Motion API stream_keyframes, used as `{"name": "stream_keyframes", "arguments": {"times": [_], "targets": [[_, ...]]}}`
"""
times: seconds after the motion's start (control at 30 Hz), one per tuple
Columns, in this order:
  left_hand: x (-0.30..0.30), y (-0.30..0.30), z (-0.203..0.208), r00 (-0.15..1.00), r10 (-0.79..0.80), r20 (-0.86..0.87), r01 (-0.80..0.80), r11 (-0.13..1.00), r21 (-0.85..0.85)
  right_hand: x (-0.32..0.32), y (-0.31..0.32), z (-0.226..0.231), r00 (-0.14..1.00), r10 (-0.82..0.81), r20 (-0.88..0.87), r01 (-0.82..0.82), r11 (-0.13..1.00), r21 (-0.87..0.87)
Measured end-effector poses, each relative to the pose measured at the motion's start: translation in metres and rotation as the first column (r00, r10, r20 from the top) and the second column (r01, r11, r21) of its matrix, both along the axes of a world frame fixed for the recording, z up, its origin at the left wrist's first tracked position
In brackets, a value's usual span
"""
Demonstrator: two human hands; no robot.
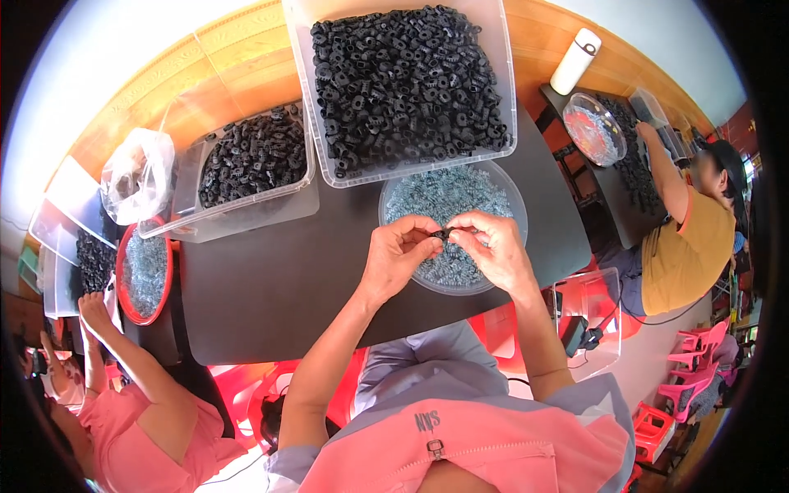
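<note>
Seemingly, a single piece is being worked while ample stock is remaining. First, smaller clear bin (pixel 168 227), upper left of centre: holding a mound of black plastic parts (pixel 251 156); whether these are finished or waiting, the view is not telling. Second, larger clear bin (pixel 302 70), top centre: holding a deep load of similar parts, likewise unsorted to the eye. Third, round clear bowl (pixel 523 215), centre: holding a thick spread of translucent pale-blue pieces (pixel 440 193), evidently far from used up.

At the centre, left to right. Left hand (pixel 403 255): pinching with thumb and forefinger. Small black piece (pixel 445 235): lying between both hands' fingertips, above the bowl; any blue piece joined to it is not showing clearly. Right hand (pixel 493 251): gripping the piece's other side, fingers curling.
</note>
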State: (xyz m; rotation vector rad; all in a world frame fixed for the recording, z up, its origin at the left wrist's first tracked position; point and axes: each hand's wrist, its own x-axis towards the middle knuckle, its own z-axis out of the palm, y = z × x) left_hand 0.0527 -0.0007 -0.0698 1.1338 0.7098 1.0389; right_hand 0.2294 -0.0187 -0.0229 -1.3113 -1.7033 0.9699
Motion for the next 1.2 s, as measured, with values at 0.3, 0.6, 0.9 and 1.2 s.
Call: {"name": "stream_keyframes", "arguments": {"times": [0.3, 0.6, 0.9, 1.2], "targets": [[0.0, 0.002, 0.002, 0.996, -0.089, -0.008, 0.088, 0.995, -0.038, 0.006, 0.002, 0.004, 0.984, 0.076, 0.163, -0.08, 0.997, 0.016], [-0.002, 0.002, -0.002, 0.995, -0.088, -0.054, 0.087, 0.996, -0.009, 0.004, 0.0, 0.0, 0.998, 0.062, 0.015, -0.062, 0.998, -0.028], [-0.003, 0.002, 0.0, 0.993, -0.118, -0.016, 0.117, 0.993, -0.022, 0.007, 0.001, -0.002, 0.997, 0.071, 0.017, -0.07, 0.997, -0.035], [-0.003, 0.003, 0.002, 0.988, -0.149, 0.041, 0.15, 0.988, -0.025, 0.008, 0.0, -0.006, 0.988, 0.067, -0.137, -0.077, 0.995, -0.065]]}}
